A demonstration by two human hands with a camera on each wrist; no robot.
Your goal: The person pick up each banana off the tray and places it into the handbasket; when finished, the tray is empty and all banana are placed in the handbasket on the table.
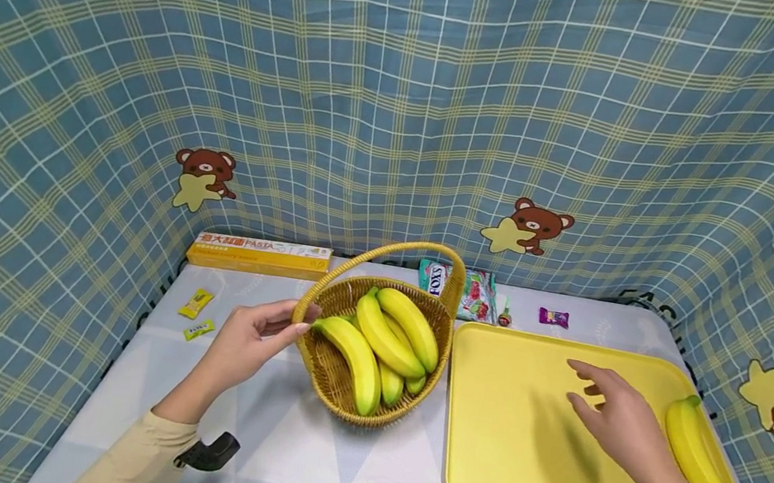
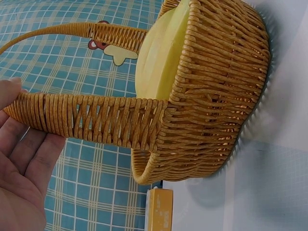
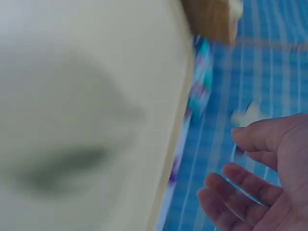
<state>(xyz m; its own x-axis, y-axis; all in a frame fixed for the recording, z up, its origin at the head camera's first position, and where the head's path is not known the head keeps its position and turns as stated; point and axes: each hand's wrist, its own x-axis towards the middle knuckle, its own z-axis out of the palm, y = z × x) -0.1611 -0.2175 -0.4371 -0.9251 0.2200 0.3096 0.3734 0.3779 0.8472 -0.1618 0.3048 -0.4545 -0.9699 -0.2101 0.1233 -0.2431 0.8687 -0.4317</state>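
A wicker basket stands mid-table, with several yellow bananas lying in it. My left hand holds the left side of its arched handle; in the left wrist view the thumb lies on one face and the fingers are behind the other. Above the yellow tray hovers my right hand, fingers loosely bent and nothing in them. One more banana lies along the tray's right side, beyond the right wrist. The right wrist view is blurred.
A yellow pasta box lies at the back left, with two small yellow wrapped candies nearer. Behind the basket are a teal candy bag and a small purple packet. Plaid cloth walls the back and sides.
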